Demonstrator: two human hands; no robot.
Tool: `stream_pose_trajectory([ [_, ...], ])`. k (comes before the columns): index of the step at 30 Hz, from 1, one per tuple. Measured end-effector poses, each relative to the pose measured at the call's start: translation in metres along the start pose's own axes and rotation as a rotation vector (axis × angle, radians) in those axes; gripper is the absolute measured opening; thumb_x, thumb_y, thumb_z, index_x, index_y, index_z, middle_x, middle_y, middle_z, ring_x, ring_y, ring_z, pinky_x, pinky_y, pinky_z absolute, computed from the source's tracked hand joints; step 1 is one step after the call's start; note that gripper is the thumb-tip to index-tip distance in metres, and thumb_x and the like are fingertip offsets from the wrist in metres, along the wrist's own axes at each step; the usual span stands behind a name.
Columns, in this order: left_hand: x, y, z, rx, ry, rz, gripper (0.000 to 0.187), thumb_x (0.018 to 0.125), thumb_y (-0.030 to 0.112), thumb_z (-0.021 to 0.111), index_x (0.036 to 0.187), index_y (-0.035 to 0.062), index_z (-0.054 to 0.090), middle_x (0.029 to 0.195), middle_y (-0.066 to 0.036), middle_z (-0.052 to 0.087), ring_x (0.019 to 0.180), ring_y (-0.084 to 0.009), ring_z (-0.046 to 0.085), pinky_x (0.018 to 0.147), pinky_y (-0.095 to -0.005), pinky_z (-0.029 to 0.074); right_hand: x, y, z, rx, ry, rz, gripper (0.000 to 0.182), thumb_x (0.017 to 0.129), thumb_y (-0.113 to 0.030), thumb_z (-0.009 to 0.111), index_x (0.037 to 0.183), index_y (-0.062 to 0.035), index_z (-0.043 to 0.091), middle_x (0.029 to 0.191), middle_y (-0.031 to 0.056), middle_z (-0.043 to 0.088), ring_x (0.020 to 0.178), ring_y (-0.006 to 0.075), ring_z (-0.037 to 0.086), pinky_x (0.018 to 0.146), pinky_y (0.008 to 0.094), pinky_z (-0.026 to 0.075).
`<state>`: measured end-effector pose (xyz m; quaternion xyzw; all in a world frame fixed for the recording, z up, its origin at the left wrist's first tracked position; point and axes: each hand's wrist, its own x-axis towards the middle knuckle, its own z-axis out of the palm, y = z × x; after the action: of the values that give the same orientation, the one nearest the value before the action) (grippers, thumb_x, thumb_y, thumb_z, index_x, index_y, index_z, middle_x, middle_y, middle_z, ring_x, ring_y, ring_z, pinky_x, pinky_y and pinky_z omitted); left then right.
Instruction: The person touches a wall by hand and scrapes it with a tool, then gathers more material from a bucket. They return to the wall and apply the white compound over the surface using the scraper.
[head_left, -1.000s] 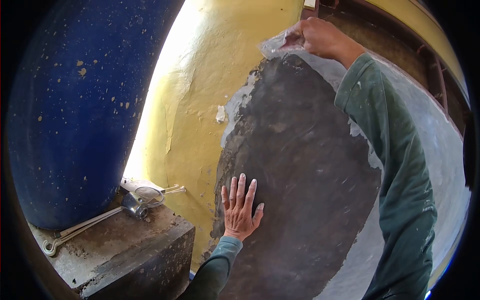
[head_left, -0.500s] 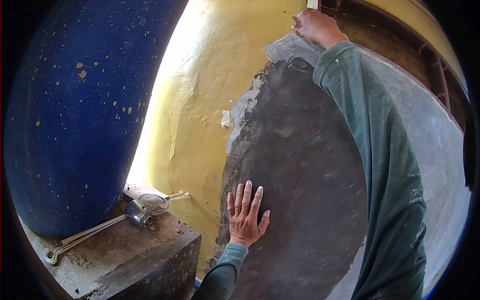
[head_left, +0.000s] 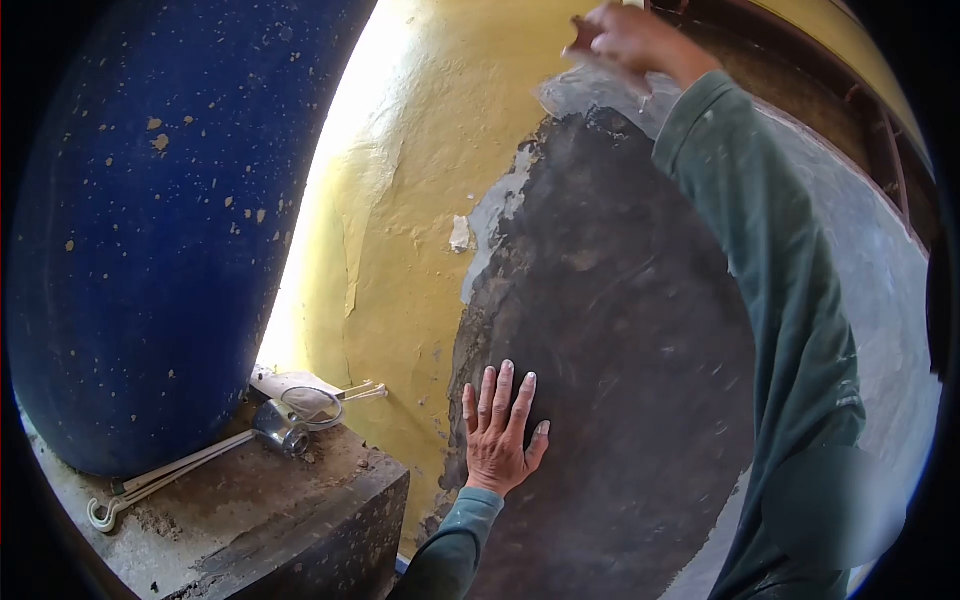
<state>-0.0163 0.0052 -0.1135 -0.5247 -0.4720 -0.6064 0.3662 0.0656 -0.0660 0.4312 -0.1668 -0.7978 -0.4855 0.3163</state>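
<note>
Nearest, the left hand (head_left: 502, 431) lies flat and released, fingers spread, pressed on the dark bare patch (head_left: 610, 330) of the yellow wall (head_left: 410, 200). To its left, a concrete block (head_left: 260, 520) carries a metal strainer (head_left: 290, 418) and a blue barrel (head_left: 140, 230). Farther up, the right hand (head_left: 625, 40) is blurred at the patch's top edge; whether it grips anything cannot be told.

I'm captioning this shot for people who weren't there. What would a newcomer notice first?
The big dark bare patch on the yellow wall, mid-frame, with the left hand flat on its lower edge. The right hand, blurred, is raised at the patch's top. A huge blue barrel fills the left side.
</note>
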Motion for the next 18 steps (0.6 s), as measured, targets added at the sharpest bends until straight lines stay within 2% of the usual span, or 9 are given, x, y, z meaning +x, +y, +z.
stream_pose_trajectory([
  [2, -0.001, -0.001, 0.000, 0.000, -0.005, 0.001, 0.069, 0.099, 0.040, 0.059, 0.161, 0.0156, 0.043, 0.171, -0.016, 0.032, 0.159, -0.0372, 0.025, 0.130, -0.0589, 0.011, -0.009, 0.014, -0.024, 0.059, 0.159, 0.037, 0.021, 0.085, -0.016, 0.065, 0.098, -0.0073, 0.079, 0.094, 0.0234, 0.076, 0.089, 0.0379, 0.075, 0.075, 0.0481, 0.056],
  [3, -0.001, 0.000, 0.000, 0.008, -0.005, 0.000, 0.069, 0.099, 0.040, 0.059, 0.161, 0.0155, 0.043, 0.171, -0.016, 0.032, 0.159, -0.0372, 0.025, 0.130, -0.0590, 0.011, -0.014, 0.010, -0.033, 0.038, 0.187, 0.123, 0.022, 0.082, -0.014, 0.065, 0.098, -0.0028, 0.076, 0.091, 0.0257, 0.075, 0.086, 0.0407, 0.074, 0.072, 0.0487, 0.054],
  [8, -0.001, 0.001, 0.000, 0.005, 0.002, -0.003, 0.068, 0.098, 0.039, 0.059, 0.161, 0.0150, 0.045, 0.170, -0.016, 0.033, 0.159, -0.0375, 0.026, 0.130, -0.0590, 0.011, -0.015, 0.009, -0.012, -0.142, 0.236, 0.107, 0.025, 0.087, -0.021, 0.065, 0.100, -0.0032, 0.076, 0.099, 0.0256, 0.075, 0.095, 0.0408, 0.074, 0.080, 0.0510, 0.057],
  [11, 0.000, 0.001, -0.001, 0.008, 0.010, 0.004, 0.068, 0.099, 0.040, 0.059, 0.161, 0.0150, 0.044, 0.170, -0.016, 0.033, 0.159, -0.0376, 0.027, 0.130, -0.0582, 0.012, -0.024, -0.002, 0.003, -0.448, 0.254, 0.211, 0.028, 0.090, -0.030, 0.066, 0.106, -0.0111, 0.078, 0.103, 0.0199, 0.077, 0.099, 0.0371, 0.075, 0.085, 0.0524, 0.059],
  [12, 0.000, 0.001, -0.001, 0.011, 0.011, 0.003, 0.068, 0.099, 0.040, 0.059, 0.161, 0.0150, 0.044, 0.170, -0.016, 0.033, 0.159, -0.0376, 0.027, 0.130, -0.0582, 0.012, -0.026, 0.001, 0.000, -0.446, 0.255, 0.211, 0.028, 0.090, -0.030, 0.066, 0.106, -0.0111, 0.078, 0.103, 0.0199, 0.077, 0.099, 0.0371, 0.075, 0.085, 0.0524, 0.059],
  [14, 0.000, 0.000, -0.001, 0.001, 0.011, 0.013, 0.067, 0.099, 0.038, 0.057, 0.160, 0.0114, 0.045, 0.169, -0.018, 0.035, 0.158, -0.0406, 0.027, 0.129, -0.0584, 0.012, -0.032, 0.006, -0.007, -0.501, 0.102, 0.338, 0.034, 0.093, -0.023, 0.066, 0.121, -0.0062, 0.073, 0.117, 0.0181, 0.076, 0.107, 0.0389, 0.073, 0.093, 0.0513, 0.058],
  [15, 0.000, 0.000, 0.000, 0.000, 0.013, 0.014, 0.067, 0.099, 0.038, 0.056, 0.160, 0.0110, 0.045, 0.169, -0.019, 0.035, 0.158, -0.0407, 0.027, 0.129, -0.0586, 0.012, -0.040, 0.009, -0.008, -0.522, 0.099, 0.309, 0.035, 0.093, -0.019, 0.065, 0.125, -0.0088, 0.073, 0.119, 0.0173, 0.075, 0.108, 0.0390, 0.073, 0.095, 0.0529, 0.057],
  [16, 0.000, 0.000, 0.000, -0.006, 0.007, 0.011, 0.067, 0.099, 0.038, 0.056, 0.160, 0.0110, 0.045, 0.169, -0.019, 0.035, 0.158, -0.0407, 0.027, 0.129, -0.0586, 0.012, -0.046, 0.010, -0.004, -0.524, 0.090, 0.310, 0.035, 0.093, -0.019, 0.065, 0.125, -0.0088, 0.073, 0.119, 0.0173, 0.075, 0.108, 0.0390, 0.073, 0.095, 0.0529, 0.057],
  [18, 0.000, -0.001, 0.000, 0.010, 0.003, 0.017, 0.067, 0.099, 0.038, 0.056, 0.160, 0.0107, 0.045, 0.169, -0.019, 0.034, 0.158, -0.0408, 0.027, 0.129, -0.0588, 0.012, -0.061, 0.008, 0.003, -0.412, 0.107, 0.217, 0.025, 0.093, -0.020, 0.064, 0.112, -0.0087, 0.076, 0.113, 0.0182, 0.077, 0.107, 0.0366, 0.074, 0.088, 0.0509, 0.059],
])
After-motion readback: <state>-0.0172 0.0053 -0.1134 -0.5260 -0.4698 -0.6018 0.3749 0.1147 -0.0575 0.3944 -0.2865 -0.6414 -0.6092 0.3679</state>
